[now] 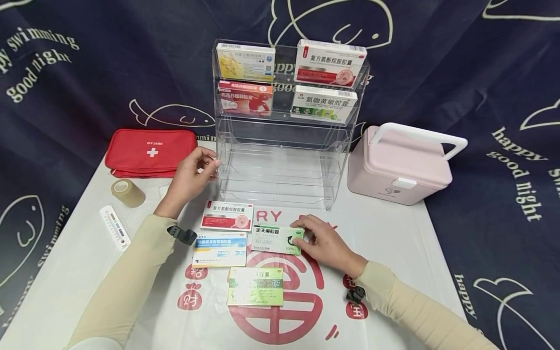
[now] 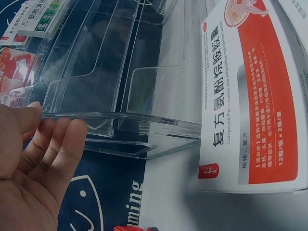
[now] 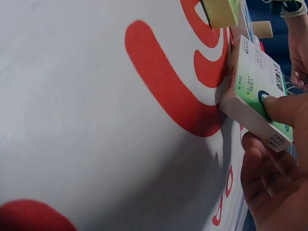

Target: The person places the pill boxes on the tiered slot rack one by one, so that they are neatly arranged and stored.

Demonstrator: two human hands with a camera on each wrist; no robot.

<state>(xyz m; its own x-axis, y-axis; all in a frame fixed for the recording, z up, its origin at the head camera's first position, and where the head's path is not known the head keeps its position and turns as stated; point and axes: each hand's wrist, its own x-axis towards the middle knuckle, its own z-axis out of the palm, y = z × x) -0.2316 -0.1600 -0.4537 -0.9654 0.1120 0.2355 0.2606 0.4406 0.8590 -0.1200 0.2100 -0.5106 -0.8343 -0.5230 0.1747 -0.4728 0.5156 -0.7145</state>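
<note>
My left hand pinches the left side edge of a clear plastic display rack; in the left wrist view its thumb and fingertips meet at that edge. My right hand holds the right end of a green and white medicine box. In the right wrist view the thumb presses on the printed face of this box, with the fingers at its far edge. Beside it lie a red and white medicine box, a blue and white one and a light green one.
Several medicine boxes, including a yellow one, stand in the rack's upper tiers. A red first-aid pouch, a tan bandage roll and a white thermometer-like strip lie at the left. A pink case with a white handle stands at the right.
</note>
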